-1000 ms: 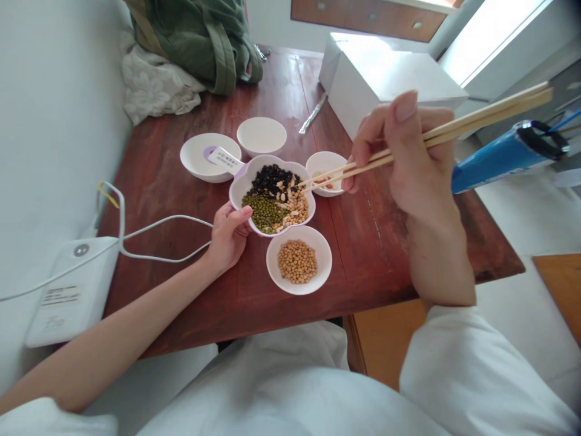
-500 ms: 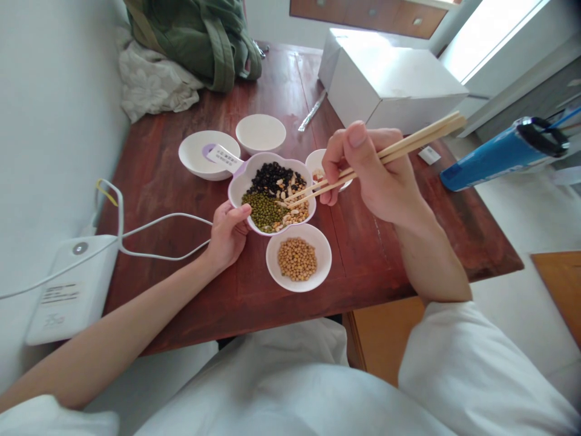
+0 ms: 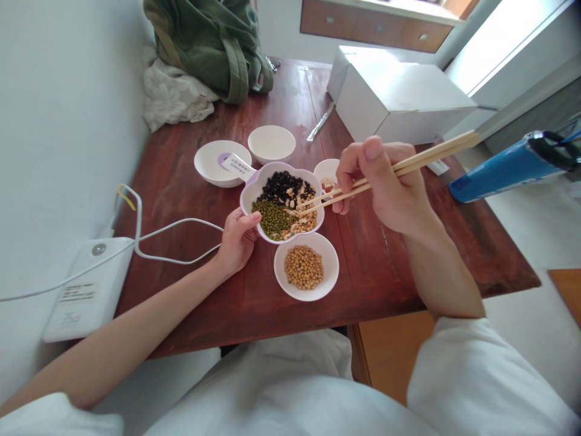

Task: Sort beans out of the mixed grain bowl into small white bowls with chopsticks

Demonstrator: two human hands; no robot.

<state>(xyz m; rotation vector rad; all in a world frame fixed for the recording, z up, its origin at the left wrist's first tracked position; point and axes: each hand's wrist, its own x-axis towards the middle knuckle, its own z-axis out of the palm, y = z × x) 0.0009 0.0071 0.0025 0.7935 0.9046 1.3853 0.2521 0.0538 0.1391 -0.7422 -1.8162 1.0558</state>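
My left hand (image 3: 240, 239) grips the lower left rim of a white, purple-edged scalloped bowl (image 3: 247, 195) with a labelled handle. Inside it lie black beans (image 3: 282, 186), green mung beans (image 3: 273, 219), yellow soybeans and pale, peanut-like pieces. In my right hand (image 3: 385, 181) is a pair of chopsticks (image 3: 433, 152), their tips close together among the pale pieces at the bowl's right side. Just below stands a round white bowl (image 3: 333, 272) of soybeans (image 3: 304, 267). Behind the chopsticks, a small bowl (image 3: 325, 166) with pale and reddish bits is partly hidden by my right hand.
Two white bowls, one on the left (image 3: 204, 163) and one farther back (image 3: 272, 144), stand behind the scalloped bowl. A white box (image 3: 363, 103), a blue tumbler (image 3: 499, 169) and a green bag (image 3: 204, 48) surround them. A white cable (image 3: 181, 219) runs along the left.
The whole view has shifted slightly, so everything sits a little lower and farther right. The chopstick tips remain in the scalloped bowl, and both hands keep their holds.
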